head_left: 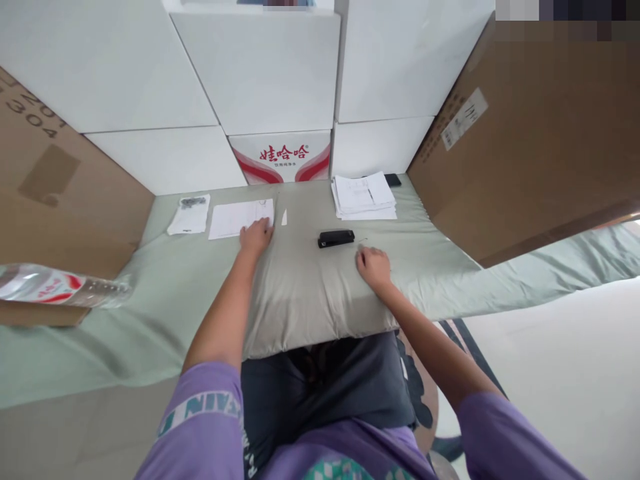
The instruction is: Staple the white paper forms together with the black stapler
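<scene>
Bottle (pixel 63 287) at far left; then white paper (pixel 233 219), the left hand (pixel 257 237) on its lower right corner, fingers loosely extended — next, on the cloth (pixel 300 283), a black stapler (pixel 336 238) near the right hand (pixel 375 267), curled; its grip I cannot tell.

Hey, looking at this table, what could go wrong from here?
The paper sheet could shift or crease, since the left hand is at its right edge and the cloth is wrinkled. The stapler might get nudged, with the right hand close beside it. The paper stack has uneven edges, so its top sheets might slide if bumped.
</scene>
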Demonstrator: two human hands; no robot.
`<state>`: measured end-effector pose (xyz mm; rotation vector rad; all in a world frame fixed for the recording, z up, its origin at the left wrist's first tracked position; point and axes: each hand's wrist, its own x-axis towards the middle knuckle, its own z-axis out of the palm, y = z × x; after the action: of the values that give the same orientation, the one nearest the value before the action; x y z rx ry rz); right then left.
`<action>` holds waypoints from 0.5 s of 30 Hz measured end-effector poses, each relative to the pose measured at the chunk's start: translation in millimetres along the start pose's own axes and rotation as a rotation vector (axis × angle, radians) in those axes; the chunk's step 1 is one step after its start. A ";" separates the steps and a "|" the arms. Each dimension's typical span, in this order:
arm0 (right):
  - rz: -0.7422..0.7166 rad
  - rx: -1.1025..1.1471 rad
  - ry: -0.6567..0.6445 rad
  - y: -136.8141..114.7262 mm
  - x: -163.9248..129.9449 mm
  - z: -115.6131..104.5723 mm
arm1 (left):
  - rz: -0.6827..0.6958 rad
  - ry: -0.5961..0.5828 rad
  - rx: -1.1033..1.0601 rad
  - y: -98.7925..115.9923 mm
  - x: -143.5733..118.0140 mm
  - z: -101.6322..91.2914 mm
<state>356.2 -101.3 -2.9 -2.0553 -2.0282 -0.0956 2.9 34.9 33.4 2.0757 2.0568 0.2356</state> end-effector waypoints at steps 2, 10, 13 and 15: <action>0.001 0.003 0.000 0.1 -0.5 0.3 | -0.029 -0.006 0.039 0.0 3.6 -1.0; -0.009 -0.006 0.036 0.0 -0.7 1.2 | -0.184 0.290 -0.085 -10.7 7.5 -5.0; -0.019 -0.023 0.060 0.8 -0.5 2.7 | -0.218 0.407 -0.289 -16.7 5.7 -8.7; -0.024 -0.032 0.071 1.4 -0.4 3.9 | -0.208 0.481 -0.376 -20.7 3.3 -13.4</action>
<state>357.0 -100.9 -6.9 -2.0167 -2.0216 -0.2032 -20.5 38.7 40.8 1.6768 2.2346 1.0824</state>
